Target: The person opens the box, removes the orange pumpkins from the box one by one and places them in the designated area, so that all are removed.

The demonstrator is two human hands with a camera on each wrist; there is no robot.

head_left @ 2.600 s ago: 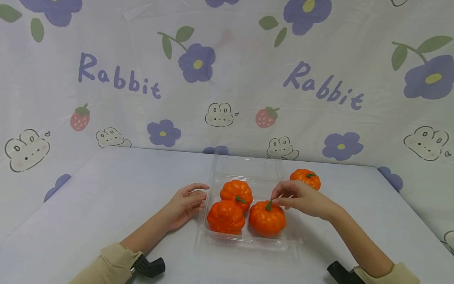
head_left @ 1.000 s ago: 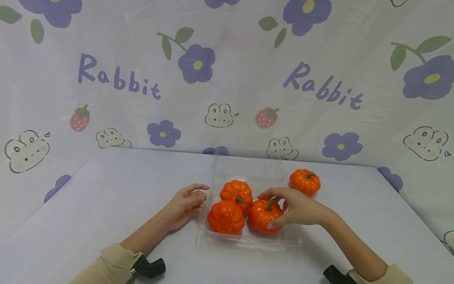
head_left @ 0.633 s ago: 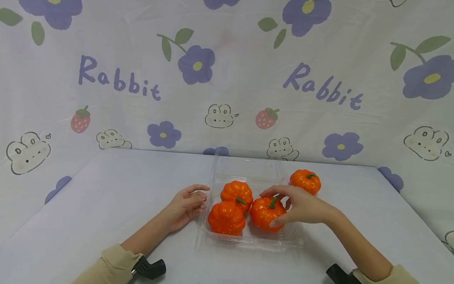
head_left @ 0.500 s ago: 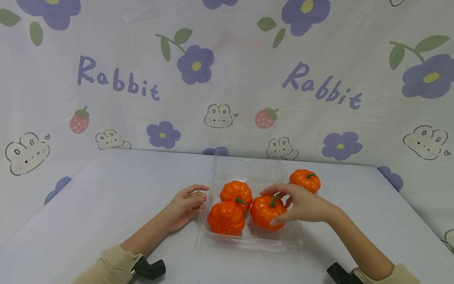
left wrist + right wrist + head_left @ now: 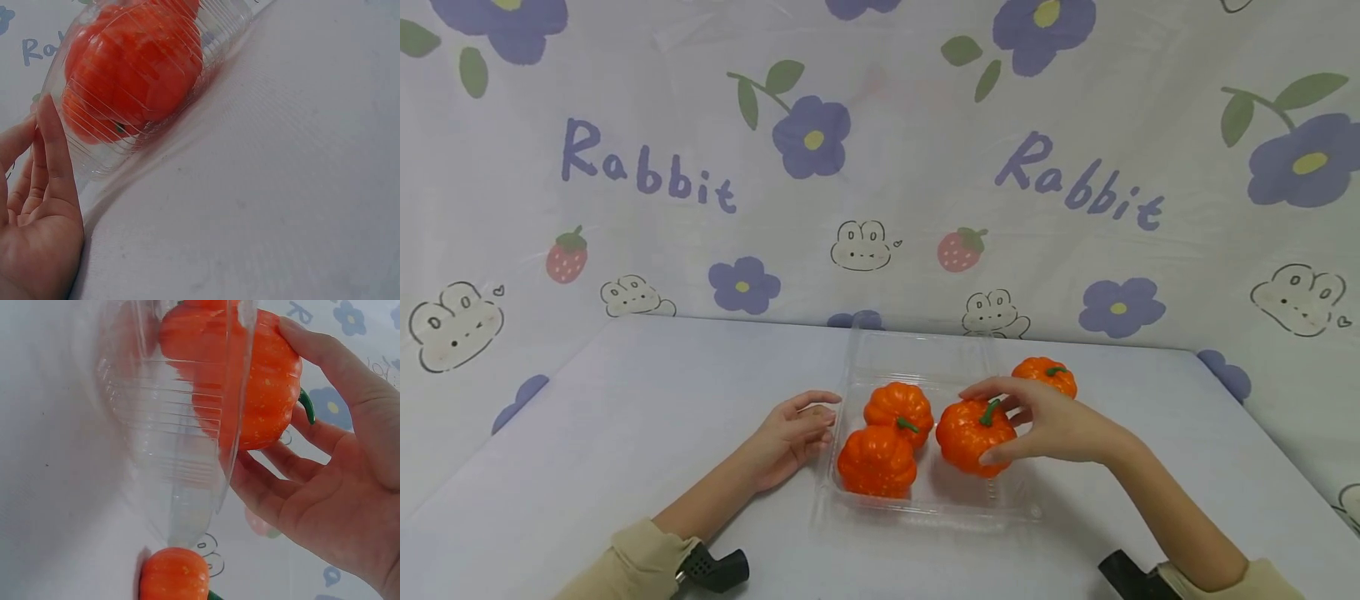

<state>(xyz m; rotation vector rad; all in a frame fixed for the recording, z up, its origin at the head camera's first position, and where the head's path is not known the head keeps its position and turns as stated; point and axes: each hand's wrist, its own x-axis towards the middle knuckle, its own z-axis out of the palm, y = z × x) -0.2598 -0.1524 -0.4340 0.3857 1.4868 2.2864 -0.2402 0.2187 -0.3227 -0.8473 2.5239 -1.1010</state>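
My right hand [image 5: 1063, 423] grips an orange toy pumpkin [image 5: 967, 437] with a green stem, thumb on its near side and fingers behind. The pumpkin is tilted in the right half of a clear plastic clamshell box [image 5: 943, 507], and the right wrist view shows part of it [image 5: 272, 381] above the box's rim. Two more pumpkins fill the box's left half, a front one [image 5: 877, 462] and a back one [image 5: 891, 404]. My left hand [image 5: 790, 442] rests on the table with loose fingers, fingertips at the box's left wall; it holds nothing.
Another pumpkin [image 5: 1036, 370] sits on the white table [image 5: 662, 392] beyond my right hand, partly hidden by it. The box's raised lid [image 5: 925, 354] stands at the back, near a patterned curtain [image 5: 880, 192].
My right hand went from the pumpkin's stem to around its body. It has since shifted the pumpkin up and to the right in the head view. My left hand has stayed still.
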